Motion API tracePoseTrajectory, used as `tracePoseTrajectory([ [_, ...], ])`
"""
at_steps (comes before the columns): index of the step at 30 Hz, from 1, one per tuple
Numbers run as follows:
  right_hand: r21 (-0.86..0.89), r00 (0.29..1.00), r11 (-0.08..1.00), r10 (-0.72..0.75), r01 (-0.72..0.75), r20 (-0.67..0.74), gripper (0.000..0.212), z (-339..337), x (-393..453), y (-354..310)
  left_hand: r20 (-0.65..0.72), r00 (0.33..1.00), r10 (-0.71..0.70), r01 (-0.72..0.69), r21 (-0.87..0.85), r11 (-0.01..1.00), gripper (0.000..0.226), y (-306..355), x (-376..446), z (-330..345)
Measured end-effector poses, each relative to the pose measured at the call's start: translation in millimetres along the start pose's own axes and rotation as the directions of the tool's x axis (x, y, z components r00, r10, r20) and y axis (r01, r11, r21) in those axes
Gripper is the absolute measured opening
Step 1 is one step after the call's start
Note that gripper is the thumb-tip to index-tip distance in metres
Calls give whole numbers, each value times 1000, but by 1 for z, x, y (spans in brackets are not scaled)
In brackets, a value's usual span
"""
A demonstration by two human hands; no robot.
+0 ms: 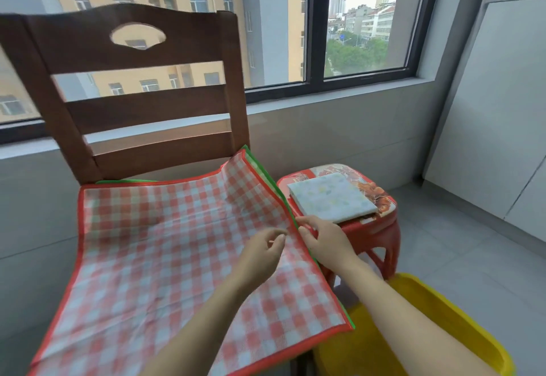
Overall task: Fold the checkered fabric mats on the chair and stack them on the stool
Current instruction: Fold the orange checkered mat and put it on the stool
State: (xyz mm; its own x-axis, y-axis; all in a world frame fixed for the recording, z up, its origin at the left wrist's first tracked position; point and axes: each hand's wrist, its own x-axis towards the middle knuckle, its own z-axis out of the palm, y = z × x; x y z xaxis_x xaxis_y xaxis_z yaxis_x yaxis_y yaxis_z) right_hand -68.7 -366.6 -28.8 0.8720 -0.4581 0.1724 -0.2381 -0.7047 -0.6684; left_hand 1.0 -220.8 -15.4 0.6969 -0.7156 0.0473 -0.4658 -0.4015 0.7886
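A red-and-white checkered mat (165,245) with a red border lies spread over the seat of a brown wooden chair (130,100). A green-edged mat (256,165) peeks out beneath it along the back and right side. My left hand (261,253) hovers over the mat near its right edge, fingers loosely curled, holding nothing. My right hand (323,239) is at the right edge, fingertips touching the red border; its grip is unclear. A red stool (381,228) stands right of the chair with a folded pale floral mat (331,197) on top.
A yellow plastic tub (443,331) sits on the floor at the lower right, just below the stool. Behind the chair is a grey window sill and a dark-framed window. White cabinet panels line the right wall.
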Motion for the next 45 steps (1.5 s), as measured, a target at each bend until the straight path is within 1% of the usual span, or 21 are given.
tracePoseTrajectory([
  [2, 39, 997, 999, -33, 31, 68, 34, 17, -15, -20, 5, 1000, -21, 21, 53, 998, 32, -12, -35, -17],
  [6, 48, 974, 993, -112, 104, 199, 34, 53, -42, -50, -11, 995, -101, 101, 122, 987, 32, -47, -98, -42],
  [9, 76, 957, 991, -124, 108, 261, 34, 76, -62, -61, -43, 988, -149, 153, 140, 978, 24, -72, -132, -55],
  [11, 68, 942, 991, -133, 118, 309, 33, 87, -72, -64, -36, 987, -157, 161, 177, 971, 23, -85, -148, -62],
  [14, 19, 911, 985, -166, 172, 378, 32, 94, -82, -68, 9, 987, -160, 151, 294, 944, 38, -102, -163, -70],
  [16, -17, 888, 974, -198, 225, 415, 31, 94, -87, -71, 91, 983, -161, 121, 341, 932, 50, -110, -169, -74],
  [18, -26, 855, 959, -240, 283, 460, 32, 95, -92, -72, 170, 974, -147, 81, 345, 935, 58, -116, -174, -77],
  [19, -20, 834, 951, -261, 309, 485, 33, 97, -94, -71, 191, 973, -132, 59, 346, 936, 59, -118, -176, -78],
  [21, -16, 791, 937, -285, 349, 541, 39, 100, -97, -70, 191, 977, -92, 20, 351, 936, 60, -123, -177, -79],
  [24, -53, 752, 918, -288, 392, 593, 49, 102, -101, -68, 184, 980, -82, 14, 345, 938, 60, -129, -179, -80],
  [26, -74, 749, 910, -288, 408, 596, 51, 102, -103, -67, 202, 975, -89, 15, 344, 939, 61, -132, -180, -79],
  [28, -81, 753, 903, -299, 421, 586, 48, 104, -104, -68, 210, 974, -88, 8, 354, 935, 61, -132, -181, -79],
  [32, -46, 771, 908, -324, 415, 548, 29, 105, -103, -70, 191, 979, -71, 4, 333, 943, 46, -129, -179, -81],
  [36, 4, 800, 931, -316, 365, 510, 16, 99, -101, -73, 166, 983, -81, 27, 301, 953, 30, -123, -178, -86],
  [40, 2, 832, 952, -268, 306, 486, 13, 92, -101, -82, 178, 975, -135, 79, 291, 954, 30, -114, -180, -98],
  [42, -33, 853, 951, -259, 306, 452, 13, 89, -101, -87, 144, 974, -177, 133, 272, 953, 28, -110, -182, -108],
  [45, -90, 889, 937, -287, 338, 357, 12, 85, -101, -92, 44, 976, -215, 200, 220, 955, 23, -104, -189, -124],
])
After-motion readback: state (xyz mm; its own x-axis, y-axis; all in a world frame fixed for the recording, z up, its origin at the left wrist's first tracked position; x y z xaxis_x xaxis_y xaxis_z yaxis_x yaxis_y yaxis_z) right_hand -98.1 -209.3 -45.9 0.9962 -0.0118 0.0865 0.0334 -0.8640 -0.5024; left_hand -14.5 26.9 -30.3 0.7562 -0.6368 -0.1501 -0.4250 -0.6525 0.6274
